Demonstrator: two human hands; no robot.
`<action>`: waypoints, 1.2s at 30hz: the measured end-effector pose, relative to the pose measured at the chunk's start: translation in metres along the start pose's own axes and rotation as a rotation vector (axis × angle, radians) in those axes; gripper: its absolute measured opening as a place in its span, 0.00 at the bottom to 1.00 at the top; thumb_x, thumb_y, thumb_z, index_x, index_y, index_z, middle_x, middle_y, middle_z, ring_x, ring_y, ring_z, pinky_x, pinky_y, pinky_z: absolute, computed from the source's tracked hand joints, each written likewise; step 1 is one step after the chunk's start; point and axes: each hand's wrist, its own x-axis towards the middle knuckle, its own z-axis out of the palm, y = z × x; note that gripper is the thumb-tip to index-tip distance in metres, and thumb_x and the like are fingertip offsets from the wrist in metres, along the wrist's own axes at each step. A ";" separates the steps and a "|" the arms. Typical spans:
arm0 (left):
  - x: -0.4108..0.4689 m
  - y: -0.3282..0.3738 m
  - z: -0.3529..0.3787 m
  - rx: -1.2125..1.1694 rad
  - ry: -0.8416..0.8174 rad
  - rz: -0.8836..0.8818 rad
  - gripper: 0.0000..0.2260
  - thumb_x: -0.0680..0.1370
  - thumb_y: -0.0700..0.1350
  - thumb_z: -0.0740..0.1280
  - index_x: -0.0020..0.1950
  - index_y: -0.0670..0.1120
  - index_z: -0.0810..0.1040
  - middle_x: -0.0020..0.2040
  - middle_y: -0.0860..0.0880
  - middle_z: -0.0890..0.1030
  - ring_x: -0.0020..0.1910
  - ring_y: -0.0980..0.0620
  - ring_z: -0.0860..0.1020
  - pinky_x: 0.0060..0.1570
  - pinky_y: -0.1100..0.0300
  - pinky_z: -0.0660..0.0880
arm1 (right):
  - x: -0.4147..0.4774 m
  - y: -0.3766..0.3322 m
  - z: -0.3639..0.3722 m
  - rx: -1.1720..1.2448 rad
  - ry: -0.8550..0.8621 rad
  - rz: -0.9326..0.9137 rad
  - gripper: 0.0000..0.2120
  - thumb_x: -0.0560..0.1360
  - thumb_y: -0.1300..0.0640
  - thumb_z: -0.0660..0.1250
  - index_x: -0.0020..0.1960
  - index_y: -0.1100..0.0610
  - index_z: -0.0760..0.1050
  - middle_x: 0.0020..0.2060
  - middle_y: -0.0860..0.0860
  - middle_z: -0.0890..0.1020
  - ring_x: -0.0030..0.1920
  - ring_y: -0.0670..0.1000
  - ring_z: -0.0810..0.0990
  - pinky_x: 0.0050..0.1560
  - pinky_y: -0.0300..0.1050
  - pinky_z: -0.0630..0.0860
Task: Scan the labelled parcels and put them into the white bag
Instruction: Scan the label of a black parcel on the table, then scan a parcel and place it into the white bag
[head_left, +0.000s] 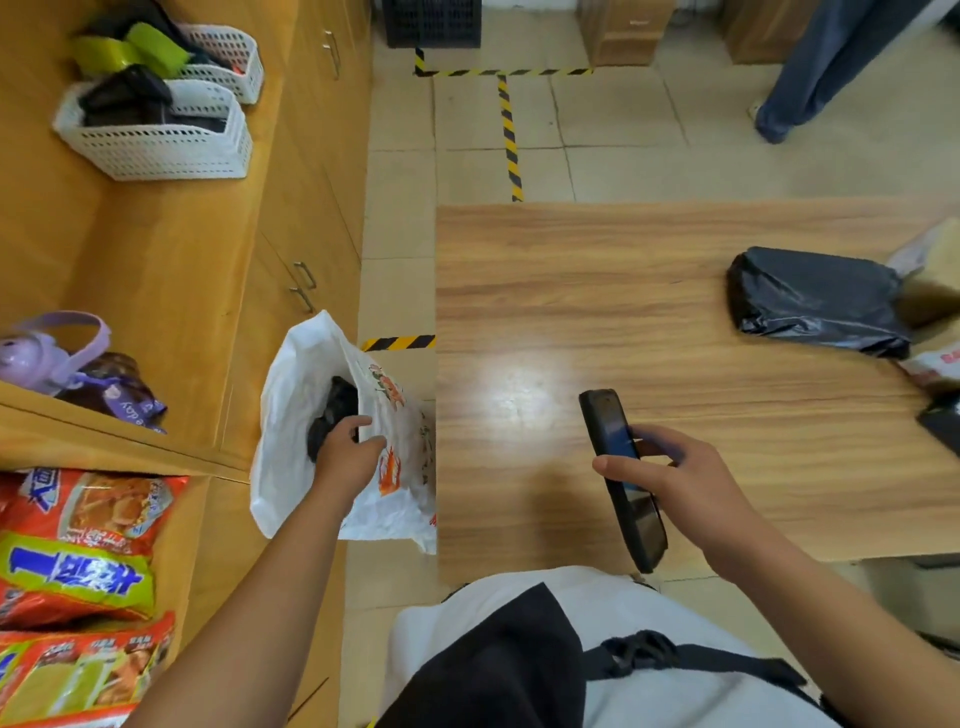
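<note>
**Q:** What does the left hand hold?
**A:** The left hand (345, 447) is curled round a small black parcel (332, 410) at the open mouth of the white bag (296, 374). The thumb lies on the parcel's upper side. The parcel sits partly inside the bag and is wrapped in dark, crinkled plastic film.

**Q:** And the bag?
**A:** It is thin, glossy white plastic, creased, with orange-red print on the side that faces the table (571, 291). It sits in the gap between the wooden counter (171, 270) and the table's left edge. Whether it rests on the floor cannot be told.

**Q:** What of the right hand?
**A:** The right hand (680, 478) is clamped on a handheld scanner (621, 467), with the thumb on the near side and the fingers wrapped round the far side. The scanner is a slim, dark slab with rounded corners and a faintly blue screen, held on edge above the near part of the table. The two hands are well apart.

**Q:** Which parcels remain on the table?
**A:** A large black parcel (815, 301), a soft-cornered block in wrinkled, shiny film, lies toward the far right. It touches a brown cardboard box (930, 280) at the frame's edge. The table top is smooth wood-grain laminate with a bright patch of glare.

**Q:** And the counter?
**A:** It carries two white perforated plastic baskets (156, 140) holding dark items, a lilac bottle (36, 353) with a loop handle, and red-and-yellow printed snack packets (78, 545).
</note>
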 end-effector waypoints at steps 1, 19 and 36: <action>-0.004 0.009 0.009 -0.003 -0.021 0.032 0.17 0.77 0.41 0.68 0.66 0.49 0.76 0.67 0.47 0.74 0.62 0.48 0.74 0.56 0.54 0.71 | 0.000 0.000 -0.003 0.020 0.008 -0.006 0.38 0.60 0.40 0.81 0.67 0.49 0.78 0.55 0.44 0.82 0.39 0.37 0.84 0.33 0.37 0.76; -0.101 0.189 0.252 0.246 -0.595 0.428 0.10 0.77 0.38 0.66 0.52 0.52 0.81 0.50 0.51 0.79 0.35 0.57 0.76 0.27 0.69 0.70 | -0.052 0.066 -0.153 0.444 0.464 0.148 0.16 0.69 0.50 0.78 0.55 0.46 0.79 0.48 0.48 0.83 0.41 0.43 0.84 0.38 0.39 0.74; -0.233 0.278 0.554 0.692 -0.614 0.761 0.28 0.72 0.55 0.73 0.70 0.53 0.70 0.69 0.47 0.67 0.68 0.46 0.66 0.63 0.49 0.71 | -0.050 0.179 -0.357 0.653 0.692 0.255 0.29 0.67 0.46 0.80 0.65 0.49 0.79 0.57 0.54 0.82 0.47 0.49 0.85 0.41 0.43 0.80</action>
